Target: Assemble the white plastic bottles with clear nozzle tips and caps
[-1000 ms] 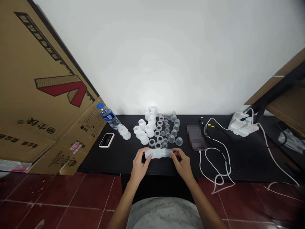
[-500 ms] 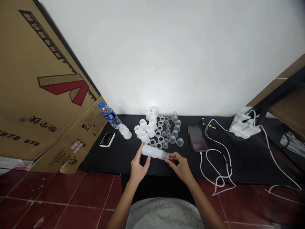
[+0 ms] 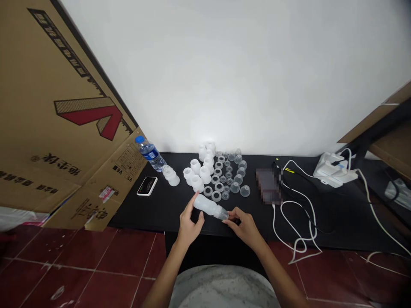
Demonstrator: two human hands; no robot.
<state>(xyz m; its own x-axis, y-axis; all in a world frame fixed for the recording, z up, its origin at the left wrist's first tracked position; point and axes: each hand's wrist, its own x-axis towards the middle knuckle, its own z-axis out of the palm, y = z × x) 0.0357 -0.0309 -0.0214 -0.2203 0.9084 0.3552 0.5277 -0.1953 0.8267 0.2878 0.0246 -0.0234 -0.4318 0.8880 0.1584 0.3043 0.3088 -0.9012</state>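
Bottle slewed: clear end now swung toward the near side

Since the first frame the held bottle (image 3: 205, 205) has gone from level to slanting. Left to right on the black worktop (image 3: 150, 211): white device (image 3: 147, 186), water bottle (image 3: 150, 155) beyond it, a translucent capped piece (image 3: 171, 176). Left hand (image 3: 189, 226): forefinger against the bottle's base end, thumb spread below; cannot tell if the thumb presses. White open-necked containers (image 3: 195, 182) stand just beyond. Bottle in front of them, between the hands, long axis from far left to near right. Rings (image 3: 219, 187) and clear domes (image 3: 245, 191) lie beyond. Right hand (image 3: 244, 224): grip pinched on the clear tip; bottle extends left and away from it. This hand is nearer the tip, the left nearer the base. Phone (image 3: 269, 186) farther right.
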